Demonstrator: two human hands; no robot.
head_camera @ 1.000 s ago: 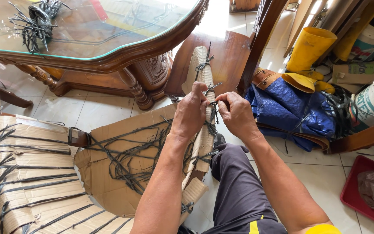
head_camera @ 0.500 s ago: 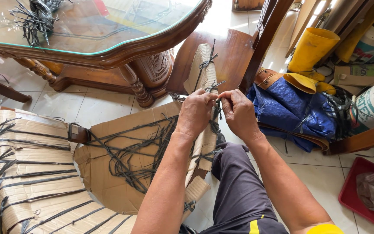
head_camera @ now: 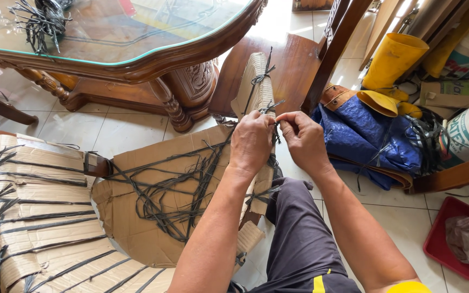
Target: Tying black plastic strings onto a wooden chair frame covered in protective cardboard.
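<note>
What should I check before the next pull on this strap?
1. Both hands on the strap: left hand and right hand pinch it, ok.
2. Strap sits around the cardboard-wrapped chair arm: ok.
3. Knot tightness: hidden by fingers, cannot tell.
4. Upper tie in place: ok.
5. Spare straps within reach on the cardboard seat: ok.
6. Strap fraying: too small, cannot tell.
</note>
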